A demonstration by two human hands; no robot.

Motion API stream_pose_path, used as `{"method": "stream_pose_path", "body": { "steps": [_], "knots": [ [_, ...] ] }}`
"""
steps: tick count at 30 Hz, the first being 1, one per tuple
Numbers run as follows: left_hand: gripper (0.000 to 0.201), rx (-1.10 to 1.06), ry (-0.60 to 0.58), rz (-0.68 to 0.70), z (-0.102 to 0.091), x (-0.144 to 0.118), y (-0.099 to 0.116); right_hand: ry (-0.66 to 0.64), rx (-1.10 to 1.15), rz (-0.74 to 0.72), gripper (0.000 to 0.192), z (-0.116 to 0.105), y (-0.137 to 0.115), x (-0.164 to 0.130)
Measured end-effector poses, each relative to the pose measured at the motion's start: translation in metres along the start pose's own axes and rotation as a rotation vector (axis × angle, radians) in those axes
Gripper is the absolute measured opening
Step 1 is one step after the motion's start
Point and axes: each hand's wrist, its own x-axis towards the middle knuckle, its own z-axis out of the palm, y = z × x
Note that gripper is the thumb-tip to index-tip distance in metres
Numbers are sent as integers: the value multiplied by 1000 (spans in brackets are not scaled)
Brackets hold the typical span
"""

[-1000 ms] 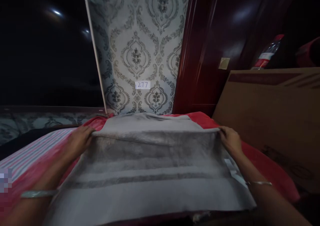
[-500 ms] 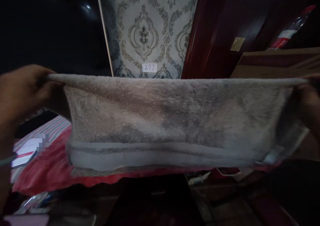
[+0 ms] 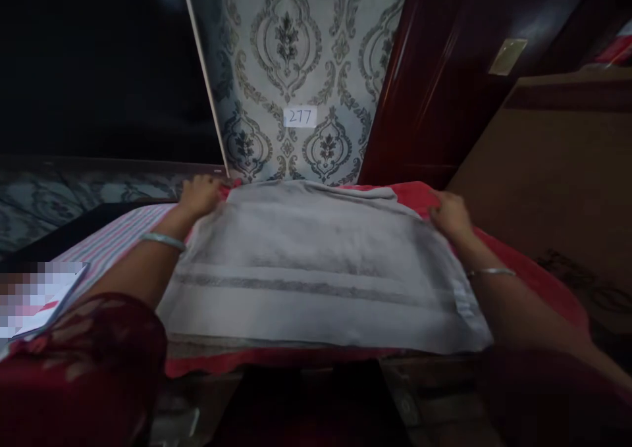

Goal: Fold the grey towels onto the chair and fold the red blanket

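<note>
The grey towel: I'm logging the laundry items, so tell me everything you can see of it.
The grey towel looks like soft terry with a darker woven stripe band across it and a small white tag at its right edge. It lies folded and flat on a red cloth. The left hand rests on its far left corner, the right hand on its far right corner.

Pixelated beyond reading: paper left of the towel. Perhaps a bottle, cut off far right of it.
</note>
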Motion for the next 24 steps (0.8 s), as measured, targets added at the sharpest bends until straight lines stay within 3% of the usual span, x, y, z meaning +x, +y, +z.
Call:
{"method": "stream_pose_path", "body": {
  "steps": [4, 8, 14, 19, 24],
  "knots": [
    [49, -52, -198, 26, 77, -30, 27, -201, -11, -140, 48, 81, -4, -55],
    [56, -170, -208, -29, 118, -59, 28, -306, -77, -133, 53, 121, 10, -96],
    [57, -204, -148, -51, 121, -63, 27, -310, -48, -130, 57, 133, 26, -94],
    [64, -124, -167, -265, 106, -72, 30, -324, -49, -106, 58, 129, 22, -94],
    [73, -139, -196, -427, 100, -73, 18, -336, -157, 45, 58, 113, 8, -95]
  ]
}}
